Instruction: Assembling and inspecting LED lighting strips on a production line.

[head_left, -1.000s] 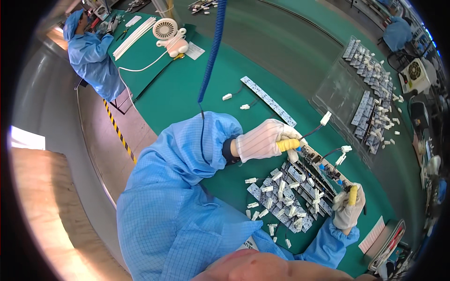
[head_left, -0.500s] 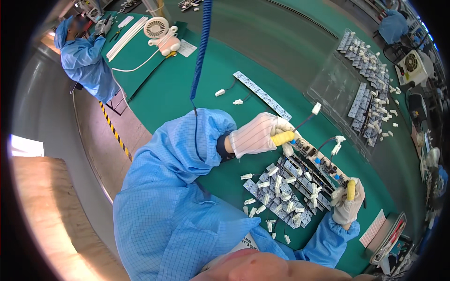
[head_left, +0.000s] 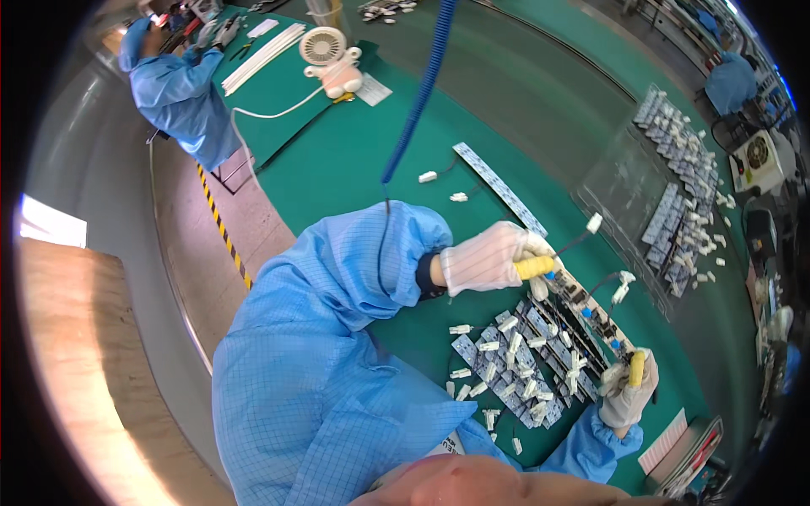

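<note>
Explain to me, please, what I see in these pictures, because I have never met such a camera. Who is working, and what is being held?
No machine works here: these are a person's own gloved hands. The view comes from a wide fisheye camera worn on the head, looking down, so straight edges bend.

The left hand and right hand hold a long narrow circuit board near its two ends. Beside it, on the green table, lies a pile of strip boards with white connectors. A single strip lies beyond the left hand. Farther off stands a small fan.
</note>
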`<state>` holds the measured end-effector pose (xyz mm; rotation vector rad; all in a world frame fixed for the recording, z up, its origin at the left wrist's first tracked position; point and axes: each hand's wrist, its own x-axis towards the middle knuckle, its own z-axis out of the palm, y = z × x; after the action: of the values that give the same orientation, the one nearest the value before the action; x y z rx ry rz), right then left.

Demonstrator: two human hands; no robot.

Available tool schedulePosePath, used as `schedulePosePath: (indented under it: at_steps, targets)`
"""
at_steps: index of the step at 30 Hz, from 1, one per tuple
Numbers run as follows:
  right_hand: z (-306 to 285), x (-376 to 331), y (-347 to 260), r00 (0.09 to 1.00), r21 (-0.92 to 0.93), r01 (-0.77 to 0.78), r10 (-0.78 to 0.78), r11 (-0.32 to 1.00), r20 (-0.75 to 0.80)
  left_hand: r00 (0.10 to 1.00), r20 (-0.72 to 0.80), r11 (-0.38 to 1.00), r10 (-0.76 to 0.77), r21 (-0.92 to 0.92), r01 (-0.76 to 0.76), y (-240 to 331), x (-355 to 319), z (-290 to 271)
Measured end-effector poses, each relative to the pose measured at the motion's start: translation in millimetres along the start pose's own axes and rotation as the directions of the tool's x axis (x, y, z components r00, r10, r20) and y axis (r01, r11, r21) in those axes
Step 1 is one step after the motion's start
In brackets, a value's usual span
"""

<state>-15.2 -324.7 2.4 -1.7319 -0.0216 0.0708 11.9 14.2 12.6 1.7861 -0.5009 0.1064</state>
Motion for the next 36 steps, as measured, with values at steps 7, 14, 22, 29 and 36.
schedulePosePath:
  at_steps: [7, 14, 22, 29, 36]
  targets:
    - [18.9, 7.5, -30.7, 0.994, -0.015, -0.060, 0.061, 0.998, 0.094, 0.987, 0.066, 0.979, -0.146, -0.135, 0.154, 6.5, 3.8, -6.0]
    - [17.6, 7.5, -33.3, 0.994, -0.022, -0.093, 0.094, 0.995, 0.053, 0.935, 0.158, 0.907, -0.317, -0.237, 0.348, 4.9, 1.1, -6.8]
    - [15.4, 6.8, -30.4, 0.993, 0.083, -0.079, 0.071, 0.993, 0.090, 0.948, 0.166, 0.859, -0.272, -0.402, 0.317, 9.3, 1.0, 0.3]
    - [22.6, 7.6, -28.6, 0.999, 0.083, -0.032, 0.029, 0.996, 0.039, 0.995, 0.101, 0.999, -0.005, -0.037, 0.009, 1.1, 0.0, -2.9]
    - [19.0, 8.3, -26.7, 0.994, 0.042, -0.002, -0.002, 0.999, 0.106, 0.984, 0.070, 0.984, 0.165, 0.057, -0.169, -10.0, -1.8, -4.3]
